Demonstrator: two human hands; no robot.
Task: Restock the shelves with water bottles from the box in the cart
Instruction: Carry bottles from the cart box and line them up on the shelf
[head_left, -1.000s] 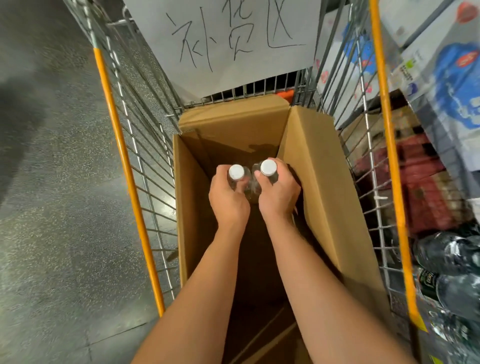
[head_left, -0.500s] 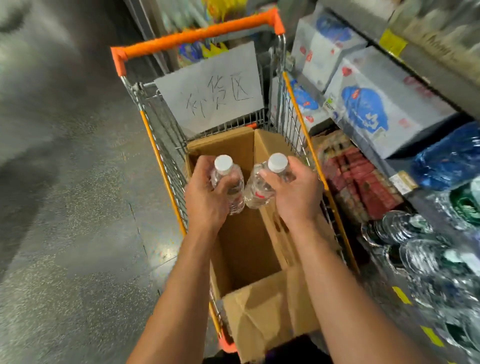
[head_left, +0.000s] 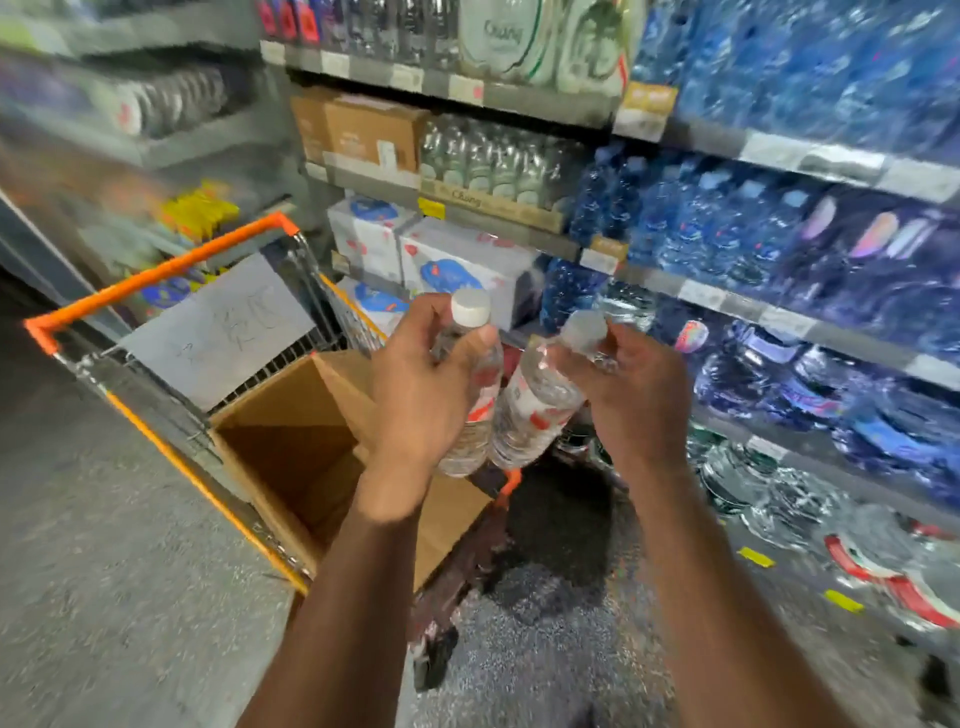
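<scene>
Two water bottles were in hand, one to each. The left hand (head_left: 421, 395) was wrapped round the upper body of the left bottle (head_left: 470, 410), which stood nearly upright with its white cap (head_left: 470, 306) showing above the fingers. The right hand (head_left: 631, 395) gripped the right bottle (head_left: 530, 410) near its neck, so that it slanted down and leftward until its lower half lay just beside, perhaps touching, the other.

Both bottles hung in the air above the right rim of the cardboard box (head_left: 291, 410), which sat in the orange-handled cart (head_left: 156, 275). What remained inside the box could not be told (its floor was in shadow).

By my reading, the step in hand was the carry from box to shelves (head_left: 727, 301), with the placing not yet done. Those shelves stood to the right, crowded with packaged water. The next move seemed to call for a swing rightward, choosing a free spot among matching stock, and righting the tilted bottle before it was set down.
</scene>
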